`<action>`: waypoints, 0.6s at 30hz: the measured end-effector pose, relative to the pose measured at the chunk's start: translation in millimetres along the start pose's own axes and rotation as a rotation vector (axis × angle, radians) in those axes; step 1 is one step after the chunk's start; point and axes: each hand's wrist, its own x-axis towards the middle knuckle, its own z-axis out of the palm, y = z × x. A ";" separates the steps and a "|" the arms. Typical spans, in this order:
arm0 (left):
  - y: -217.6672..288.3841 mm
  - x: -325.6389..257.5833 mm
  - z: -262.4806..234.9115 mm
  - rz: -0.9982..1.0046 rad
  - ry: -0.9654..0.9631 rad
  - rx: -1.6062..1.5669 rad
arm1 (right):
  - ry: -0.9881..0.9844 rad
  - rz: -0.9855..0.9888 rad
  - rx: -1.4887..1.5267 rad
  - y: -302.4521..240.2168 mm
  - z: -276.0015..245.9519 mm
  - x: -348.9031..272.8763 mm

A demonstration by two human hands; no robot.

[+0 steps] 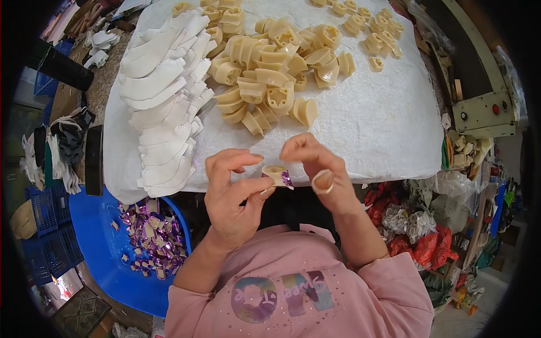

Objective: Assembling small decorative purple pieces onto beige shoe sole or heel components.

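Observation:
My left hand [234, 197] is closed on a small beige moulded heel [276, 174], pinched between thumb and a finger. A shiny purple covering shows along the heel's right edge. Just to its right is my right hand [321, 169], fingers bent and apart from the thumb, with nothing visible in it. A pale band [323, 190] circles that thumb. Beyond my hands lies a pile of bare beige heels [270, 73] on the white woven sheet [372, 112]. Overlapping white curved pieces [160, 84] run down the sheet's left side.
At lower left, a blue basin [101, 265] holds many purple-and-beige pieces [155, 236]. Smaller beige pieces [383, 39] lie at the far right of the sheet. A greenish metal machine part [484, 115] stands at the right edge. Red plastic bags [434, 248] are heaped below it.

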 end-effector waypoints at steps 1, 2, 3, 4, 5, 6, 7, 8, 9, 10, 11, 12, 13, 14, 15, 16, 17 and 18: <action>0.4 0.5 0.2 0.001 -0.001 0.001 | 0.000 0.114 0.054 -1.7 -2.8 4.3; 2.4 2.2 0.3 0.089 -0.014 0.066 | 0.002 0.227 0.105 -4.3 -5.4 7.3; 3.6 3.5 0.5 0.177 -0.027 0.130 | -0.079 0.399 0.171 -4.6 -8.3 7.2; 1.1 2.0 1.5 0.180 -0.029 0.126 | -0.074 0.397 0.169 -4.2 -9.1 7.1; -3.6 -2.2 3.1 0.204 -0.047 0.080 | -0.075 0.314 0.107 -3.6 -9.7 6.3; -6.1 -4.8 3.4 0.228 -0.066 0.034 | -0.075 0.232 0.045 -3.4 -9.8 5.9; -4.5 -7.2 1.3 0.230 -0.068 0.032 | -0.054 0.150 0.000 -4.8 -8.4 6.0; -2.4 -11.2 -1.3 0.043 -0.081 -0.132 | -0.049 0.150 0.000 -3.3 -10.1 5.9; -1.6 -13.4 -2.4 -0.145 -0.092 -0.293 | -0.044 0.038 -0.176 -0.7 -12.5 6.7; -2.6 -14.5 0.7 -0.145 -0.096 -0.293 | -0.041 -0.074 -0.351 1.2 -13.8 7.0; -3.1 -15.7 4.7 -0.347 -0.171 -0.516 | -0.035 -0.139 -0.375 -1.8 -8.6 8.0; -1.9 -14.1 7.9 -0.550 -0.245 -0.739 | -0.041 -0.142 -0.369 -2.7 -5.0 8.1; 0.4 -9.5 8.2 -0.571 -0.359 -0.849 | -0.080 -0.141 -0.365 -3.1 -1.8 8.3; 0.3 -9.7 9.7 -0.573 -0.356 -0.845 | -0.113 -0.140 -0.363 -3.3 0.9 7.5; -0.7 -11.0 11.4 -0.645 -0.343 -0.922 | -0.075 -0.124 -0.303 3.6 2.2 4.7; 0.0 -11.9 13.4 -0.718 -0.330 -0.999 | -0.077 -0.125 -0.299 1.7 4.0 5.0; 7.4 -11.0 18.1 -0.687 -0.234 -0.960 | -0.082 -0.149 -0.443 -1.5 4.8 5.6; 4.9 -15.3 18.9 -0.688 -0.232 -0.961 | -0.086 -0.173 -0.587 -3.3 5.3 5.7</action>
